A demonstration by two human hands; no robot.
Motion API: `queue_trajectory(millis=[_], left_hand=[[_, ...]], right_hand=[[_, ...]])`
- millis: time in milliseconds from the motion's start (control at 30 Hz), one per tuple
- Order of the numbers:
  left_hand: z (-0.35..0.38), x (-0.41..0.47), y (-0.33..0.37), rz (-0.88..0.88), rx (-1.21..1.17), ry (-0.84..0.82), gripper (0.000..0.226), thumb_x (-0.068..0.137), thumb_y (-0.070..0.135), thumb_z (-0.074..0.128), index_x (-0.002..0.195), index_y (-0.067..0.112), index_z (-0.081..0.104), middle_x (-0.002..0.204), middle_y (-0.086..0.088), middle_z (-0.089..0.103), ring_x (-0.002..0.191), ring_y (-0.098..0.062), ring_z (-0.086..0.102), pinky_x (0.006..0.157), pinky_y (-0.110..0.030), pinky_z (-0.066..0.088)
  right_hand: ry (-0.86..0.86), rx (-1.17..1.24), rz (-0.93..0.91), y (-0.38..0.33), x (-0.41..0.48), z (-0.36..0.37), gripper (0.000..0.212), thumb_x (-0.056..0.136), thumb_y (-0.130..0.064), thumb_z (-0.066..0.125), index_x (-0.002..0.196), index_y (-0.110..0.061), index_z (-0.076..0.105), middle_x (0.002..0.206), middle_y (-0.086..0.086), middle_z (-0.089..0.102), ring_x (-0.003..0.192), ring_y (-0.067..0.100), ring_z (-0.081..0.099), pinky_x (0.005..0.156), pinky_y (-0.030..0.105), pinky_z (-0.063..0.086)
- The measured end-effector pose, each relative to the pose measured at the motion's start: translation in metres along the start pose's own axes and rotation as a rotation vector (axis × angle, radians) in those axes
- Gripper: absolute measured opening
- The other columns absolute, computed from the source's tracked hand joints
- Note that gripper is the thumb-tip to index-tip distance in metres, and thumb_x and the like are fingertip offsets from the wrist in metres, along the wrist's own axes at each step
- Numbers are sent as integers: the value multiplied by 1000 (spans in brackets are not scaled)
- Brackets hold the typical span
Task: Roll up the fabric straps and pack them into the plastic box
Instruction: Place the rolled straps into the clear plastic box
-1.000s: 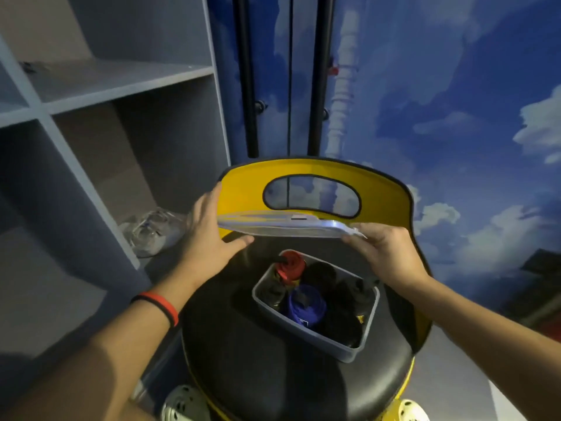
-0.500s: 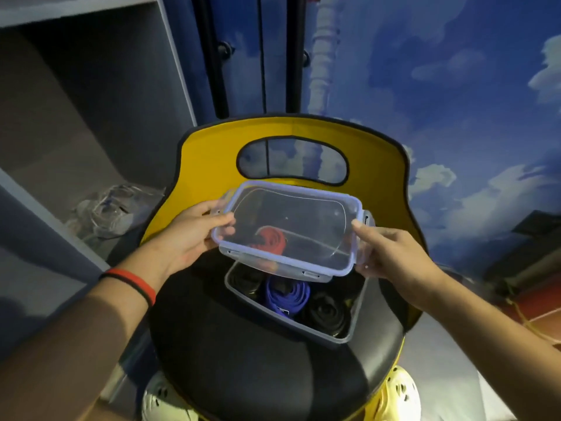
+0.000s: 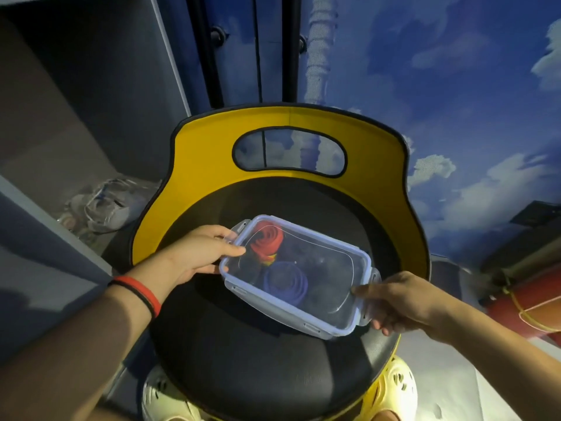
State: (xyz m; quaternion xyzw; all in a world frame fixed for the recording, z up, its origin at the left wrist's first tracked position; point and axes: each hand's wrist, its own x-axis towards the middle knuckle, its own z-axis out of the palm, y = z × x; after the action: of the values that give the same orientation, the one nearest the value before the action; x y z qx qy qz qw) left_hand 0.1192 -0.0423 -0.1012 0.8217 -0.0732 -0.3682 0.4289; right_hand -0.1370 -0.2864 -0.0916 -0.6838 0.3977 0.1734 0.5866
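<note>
At the far-left corner of the lid (image 3: pixel 331 278), left fingers (image 3: pixel 232 249) clamped: thumb flat on top beside the blue rim, the rest curled at the clear latch flap. At the opposite short end, right fingers (image 3: pixel 362 290) pinched the same way, thumb on top, others hooked under the flap there. Behind them, left hand (image 3: pixel 194 256) and right hand (image 3: pixel 403 302), each just outside its own end of the plastic box (image 3: pixel 329 336); a red and black wristband (image 3: pixel 142 291) further out on the left. Lid lying over the box with edges roughly matched; impossible to tell whether fully pressed down, both end flaps sticking outward. Inside the box, seen through the clear lid: red roll (image 3: pixel 267 241) in the far-left corner, blue roll (image 3: pixel 285 284) toward the near wall, dark rolls (image 3: pixel 328 268) filling the right part, dim and hard to separate. Under the box, a black chair seat (image 3: pixel 243 360), bare on every side of it, with the widest open margin toward the near edge. Beyond the box, a yellow backrest (image 3: pixel 212 165) curving round the far and side edges, well apart from the lid's rim, a handle cutout (image 3: pixel 288 151) at its top. Left of the box, a grey shelf unit (image 3: pixel 45 226) holding a crumpled clear bundle (image 3: pixel 103 205). Behind and right, a cloud-painted wall (image 3: pixel 455 86). Nearer than the box, under the seat edge, pale perforated shoes (image 3: pixel 394 387).
</note>
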Motion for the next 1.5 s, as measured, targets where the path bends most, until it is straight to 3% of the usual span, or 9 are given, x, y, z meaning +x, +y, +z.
queue_trajectory(millis=[333,467,633,700,867,1100,1267,1333,1500], left_hand=[[15,3,6,-6,-55,-29,65,98,5,60,148,44,46,132,1,66,110,-21,67,76,-34,53],[24,9,-1,26,-8,-37,61,103,8,49,156,37,40,143,0,60,123,-24,62,109,-46,48],[35,5,-10,76,-104,-29,47,107,12,37,144,34,55,131,1,69,121,-21,64,110,-48,47],[39,4,-14,82,-108,11,41,108,20,37,140,36,58,131,1,68,120,-20,64,110,-48,47],[45,0,-13,157,115,110,37,106,55,37,127,36,61,124,7,57,110,-10,54,91,-29,42],[47,-5,-24,164,211,287,48,106,55,34,140,29,55,131,-5,47,110,-19,53,87,-33,41],[46,-15,-39,132,406,363,65,106,56,28,163,30,12,160,-1,20,139,-26,40,99,-38,42],[42,-14,-40,270,597,425,65,108,49,29,162,38,-4,168,5,0,152,-27,16,119,-46,27],[30,5,-14,527,877,273,58,104,18,36,157,38,28,169,6,3,156,-16,0,125,-43,19]], right_hand=[[-31,-97,39,-2,5,2,39,96,-47,63,98,-11,77,91,14,77,77,28,76,65,30,56],[-4,-84,36,0,5,10,34,103,-41,54,113,-12,68,98,15,77,84,32,77,76,43,64],[99,137,-1,0,10,35,27,103,-40,39,106,-23,59,103,10,71,95,25,69,74,37,57],[132,202,-15,0,19,44,36,101,-51,31,108,-28,58,106,6,69,95,22,68,75,34,55],[258,226,-93,37,72,46,117,49,-111,30,144,-43,42,140,0,50,125,26,55,112,56,41],[314,136,-269,-10,69,45,48,98,-71,33,111,-35,63,113,-2,69,99,14,67,92,37,55],[550,-216,-384,-27,89,40,62,98,-62,46,143,-19,44,136,11,46,120,29,54,102,43,47],[706,-404,-483,-30,85,41,50,96,-60,51,124,-19,46,121,9,47,104,32,57,88,44,50],[671,-789,-601,-37,55,48,36,98,-62,40,101,-27,45,104,-2,40,74,21,58,66,45,57]])
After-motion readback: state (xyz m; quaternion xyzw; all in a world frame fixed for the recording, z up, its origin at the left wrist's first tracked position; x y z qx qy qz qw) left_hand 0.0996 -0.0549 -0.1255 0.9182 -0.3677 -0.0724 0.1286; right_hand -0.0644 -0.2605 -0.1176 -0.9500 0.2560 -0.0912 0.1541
